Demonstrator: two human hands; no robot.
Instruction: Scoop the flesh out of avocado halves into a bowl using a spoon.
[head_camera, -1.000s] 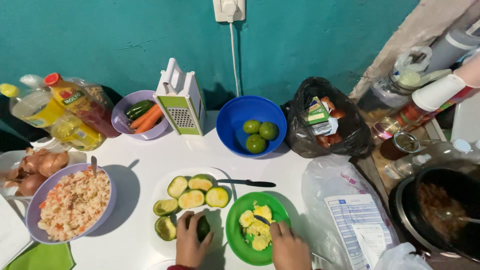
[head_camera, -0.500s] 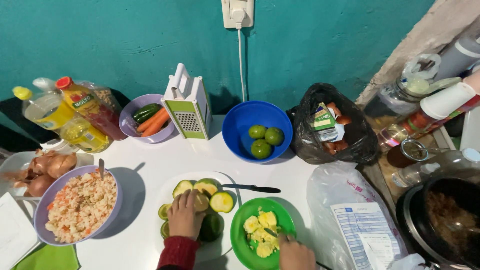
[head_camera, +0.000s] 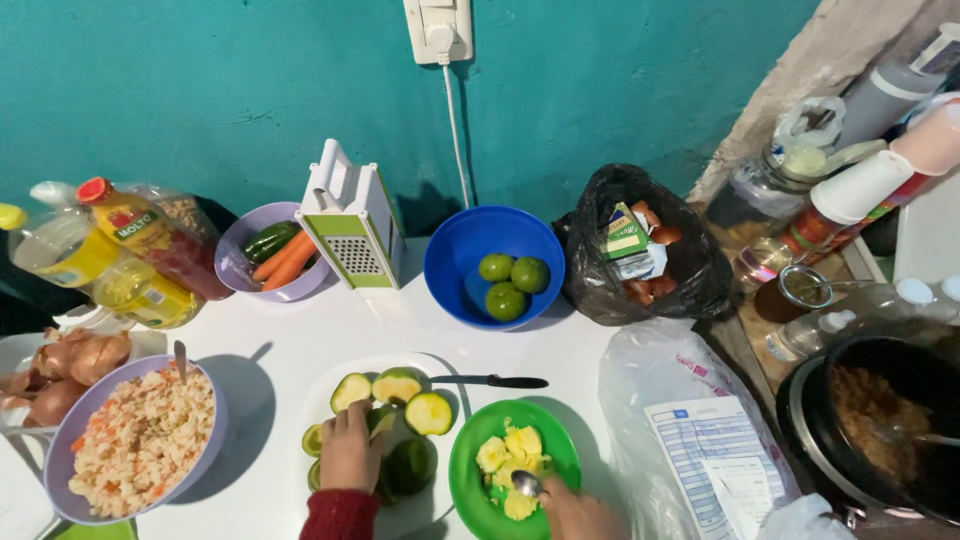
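Observation:
My left hand, in a red sleeve, rests on the avocado halves lying on a white plate; its fingers curl over one piece. My right hand at the bottom edge holds a metal spoon whose bowl sits in the green bowl among scooped yellow avocado chunks. A black-handled knife lies on the plate's far rim.
A blue bowl holds three green limes. Behind stand a box grater, a purple bowl with carrots, oil bottles. A bowl of rice and onions sit left; black bag, dark pot right.
My left hand moved up from the bottom edge onto the avocado halves on the plate. My right hand stays at the green bowl with the spoon.

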